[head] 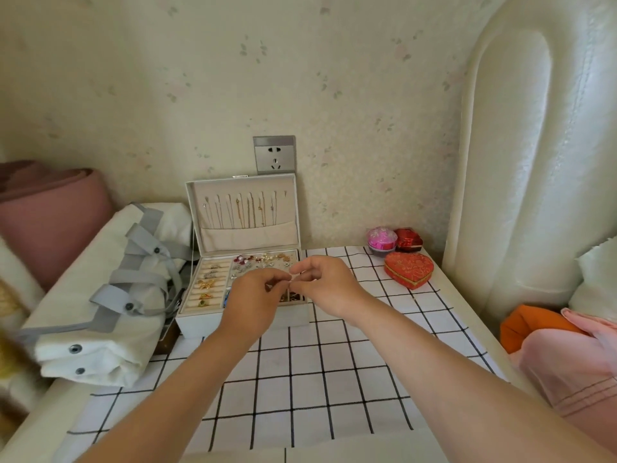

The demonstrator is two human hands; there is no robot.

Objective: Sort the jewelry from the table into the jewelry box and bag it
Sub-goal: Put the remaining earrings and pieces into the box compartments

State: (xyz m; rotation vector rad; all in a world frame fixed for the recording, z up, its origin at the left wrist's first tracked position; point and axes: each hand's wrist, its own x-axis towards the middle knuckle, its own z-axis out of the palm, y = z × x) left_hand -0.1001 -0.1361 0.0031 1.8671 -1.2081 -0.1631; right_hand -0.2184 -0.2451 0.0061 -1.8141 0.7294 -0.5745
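Observation:
An open white jewelry box [287, 320] stands at the back of the checked table, its lid [245, 208] upright with several necklaces hanging inside. Rings sit in the left slots [208, 284] and small earrings fill the right compartments [263, 260]. My left hand [253, 297] and my right hand [325, 282] meet just above the box's front right part. Their fingertips pinch one tiny pale piece of jewelry [291, 279] between them; it is too small to identify. A white bag with grey straps [107, 295] lies left of the box.
A red heart-shaped box [409, 269], a pink round box [382, 240] and a small red box [408, 238] stand at the table's back right. A wall socket [274, 154] is above the lid. A padded headboard [534, 162] rises on the right, with orange and pink cloth [547, 329] below.

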